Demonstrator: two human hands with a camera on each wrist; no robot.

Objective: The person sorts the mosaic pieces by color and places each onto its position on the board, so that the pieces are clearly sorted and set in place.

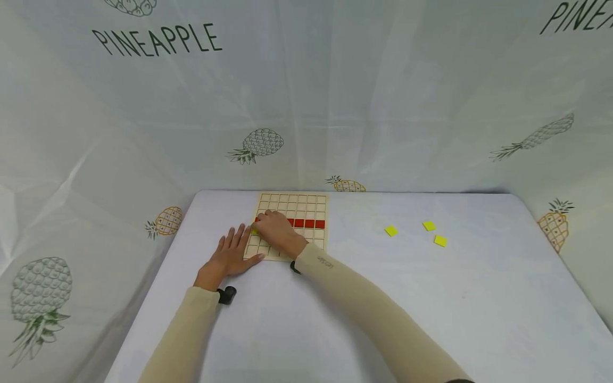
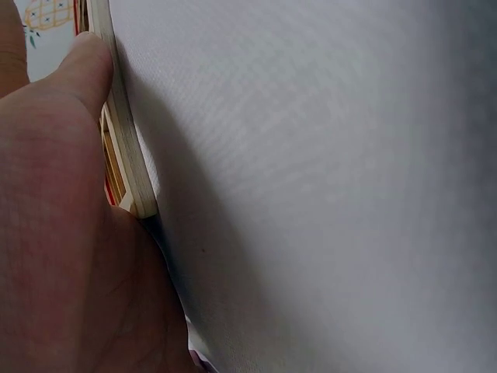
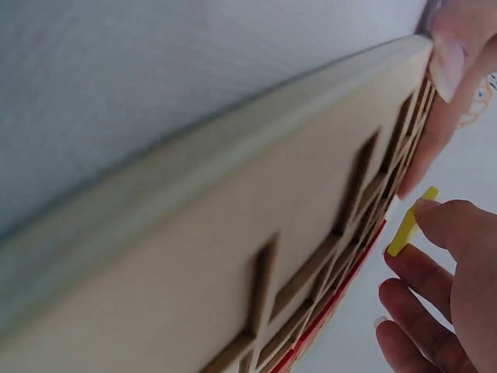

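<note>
A thin wooden grid board [image 1: 313,242] lies at the back left of the table, one row of its cells filled with red square tiles [image 1: 309,224]. My right hand [image 1: 280,232] reaches over the board's left part. Between its thumb and a finger it pinches a yellow square tile [image 3: 409,225], seen edge-on in the right wrist view. Flat against the board's left edge rests my left hand [image 1: 230,256], its fingers straight and its thumb [image 2: 89,66] at the near edge. The right hand covers the left end of the red row.
Several yellow tiles lie apart on the right half of the white table [image 1: 364,298], one tile [image 1: 391,231] nearest the board. A curtain printed with pineapples [image 1: 263,142] hangs behind the table's back edge.
</note>
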